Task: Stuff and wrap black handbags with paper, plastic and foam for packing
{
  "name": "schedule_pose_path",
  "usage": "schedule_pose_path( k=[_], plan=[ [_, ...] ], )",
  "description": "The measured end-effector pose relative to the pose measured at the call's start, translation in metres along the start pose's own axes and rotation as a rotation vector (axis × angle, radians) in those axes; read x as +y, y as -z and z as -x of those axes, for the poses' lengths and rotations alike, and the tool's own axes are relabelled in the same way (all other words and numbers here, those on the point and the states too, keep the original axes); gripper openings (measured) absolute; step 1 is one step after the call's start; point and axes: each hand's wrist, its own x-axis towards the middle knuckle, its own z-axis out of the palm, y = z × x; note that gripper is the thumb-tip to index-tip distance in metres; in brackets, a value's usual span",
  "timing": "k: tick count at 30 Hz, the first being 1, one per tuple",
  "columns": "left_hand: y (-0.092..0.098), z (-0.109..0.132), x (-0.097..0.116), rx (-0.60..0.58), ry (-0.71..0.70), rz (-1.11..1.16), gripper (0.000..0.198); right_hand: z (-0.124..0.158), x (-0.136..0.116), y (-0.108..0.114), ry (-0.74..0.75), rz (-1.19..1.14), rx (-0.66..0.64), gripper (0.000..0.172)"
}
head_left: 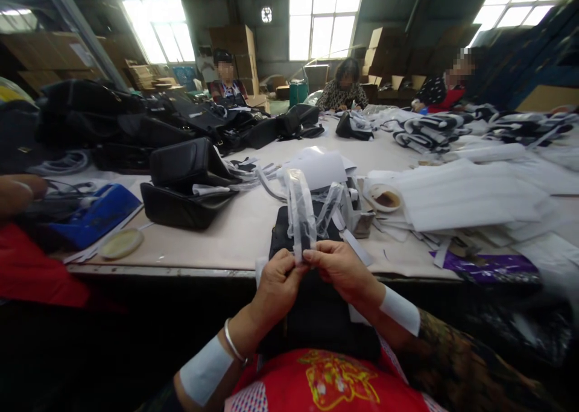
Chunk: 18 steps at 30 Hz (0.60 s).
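A black bag rests against the table's front edge, in front of my red apron. Its handle stands up in a loop with clear plastic wrapped around it. Both my hands meet at the lower end of that loop. My left hand pinches the wrapped handle from the left. From the right, my right hand pinches it too, thumb and fingers pressed together. More clear plastic hangs just right of the handle.
Black bags lie on the table to the left. White sheets and a bowl of brown stuff are at the right. A blue tray and a round lid sit at the left, near another person's arm. Several people sit across.
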Motion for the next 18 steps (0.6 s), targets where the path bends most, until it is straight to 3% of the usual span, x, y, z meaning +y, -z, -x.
schedule_pose_path(
  k=[2,4,7,10,13,16,18],
  plan=[
    [0.007,-0.002,0.000,-0.132,0.105,0.159,0.023,0.000,0.004,0.002,0.157,0.171,-0.033,0.023],
    [0.011,-0.004,0.000,-0.193,0.224,0.313,0.034,0.001,0.010,0.004,0.365,0.475,-0.051,0.021],
    [0.006,-0.008,0.000,-0.072,0.260,0.328,0.032,0.004,0.020,0.004,0.630,0.977,0.010,0.027],
    [-0.005,-0.010,-0.001,0.054,0.193,0.290,0.023,0.007,0.024,0.004,0.690,1.284,0.076,0.029],
    [-0.007,-0.009,-0.001,0.083,0.079,0.235,0.020,0.007,0.015,0.010,0.596,1.161,-0.036,0.022],
    [0.000,-0.006,-0.002,0.025,-0.096,0.069,0.018,0.004,0.001,0.016,0.337,0.672,-0.187,0.031],
    [0.003,-0.003,-0.004,-0.038,-0.183,-0.066,0.022,0.001,-0.003,0.015,0.154,0.390,-0.201,0.037]
  ],
)
